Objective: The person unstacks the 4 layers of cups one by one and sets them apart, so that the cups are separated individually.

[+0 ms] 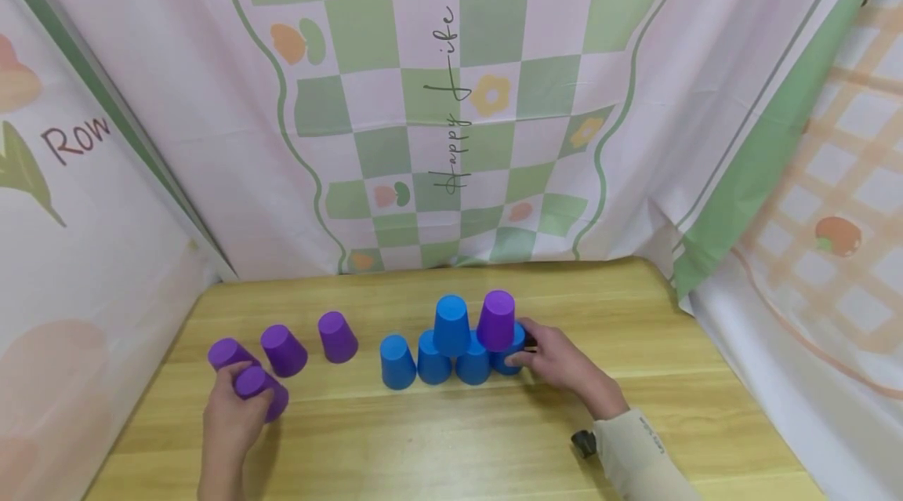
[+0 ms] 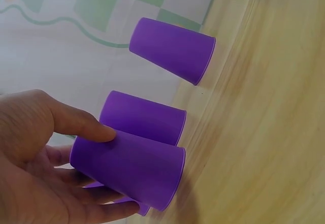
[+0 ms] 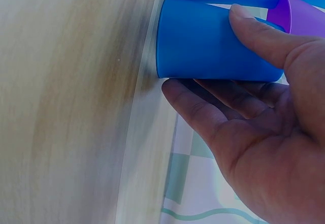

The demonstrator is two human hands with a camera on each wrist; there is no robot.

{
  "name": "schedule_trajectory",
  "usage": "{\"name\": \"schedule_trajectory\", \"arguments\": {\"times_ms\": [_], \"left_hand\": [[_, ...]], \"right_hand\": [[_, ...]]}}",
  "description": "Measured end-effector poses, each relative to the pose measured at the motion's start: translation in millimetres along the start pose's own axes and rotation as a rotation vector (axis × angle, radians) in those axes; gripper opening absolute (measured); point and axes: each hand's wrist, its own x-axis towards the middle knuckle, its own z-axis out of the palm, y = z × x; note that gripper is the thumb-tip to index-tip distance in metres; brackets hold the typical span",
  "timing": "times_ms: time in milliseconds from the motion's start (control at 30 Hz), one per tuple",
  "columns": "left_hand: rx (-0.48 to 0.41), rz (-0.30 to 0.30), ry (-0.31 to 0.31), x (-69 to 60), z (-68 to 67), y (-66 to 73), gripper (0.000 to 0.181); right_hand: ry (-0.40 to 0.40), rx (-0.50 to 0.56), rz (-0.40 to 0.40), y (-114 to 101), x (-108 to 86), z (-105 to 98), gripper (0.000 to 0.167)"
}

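Observation:
Four blue cups stand upside down in a row, the rightmost one (image 3: 218, 43) between the thumb and fingers of my right hand (image 1: 560, 360). On top of the row sit another blue cup (image 1: 451, 324) and, to its right, a purple cup (image 1: 497, 321). At the left, my left hand (image 1: 236, 415) holds an upside-down purple cup (image 2: 132, 168) between thumb and fingers. Behind it stand a purple cup (image 1: 227, 354) partly hidden by the hand, a second purple cup (image 1: 284, 350) and a third purple cup (image 1: 338, 337).
The wooden table (image 1: 423, 438) ends at a patterned curtain (image 1: 494, 132) at the back, with more printed cloth on both sides. A small black object (image 1: 584, 444) shows beside the right sleeve (image 1: 638, 454).

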Motion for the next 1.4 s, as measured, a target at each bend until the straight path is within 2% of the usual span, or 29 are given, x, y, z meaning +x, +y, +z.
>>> {"name": "schedule_trajectory", "arguments": {"times_ms": [233, 567, 867, 1267, 1400], "left_hand": [[0.005, 0.0, -0.012, -0.4, -1.0, 2.4, 0.077], [-0.005, 0.032, 0.017, -3.9, -3.0, 6.2, 0.076], [-0.032, 0.019, 0.014, -7.4, -7.6, 14.5, 0.073], [-0.065, 0.058, 0.118, -20.8, -11.6, 33.4, 0.067], [-0.132, 0.101, 0.186, -26.5, -10.6, 42.2, 0.062]], "right_hand": [[0.001, 0.002, -0.002, 0.1, 0.1, 0.0, 0.05], [0.001, 0.008, -0.007, -0.4, -0.1, 0.1, 0.048], [-0.002, 0.001, -0.005, 0.5, -0.2, -0.5, 0.048], [0.003, 0.005, -0.015, 1.3, 0.3, -0.3, 0.048], [-0.002, 0.012, -0.009, 0.9, 0.3, 0.2, 0.05]]}}
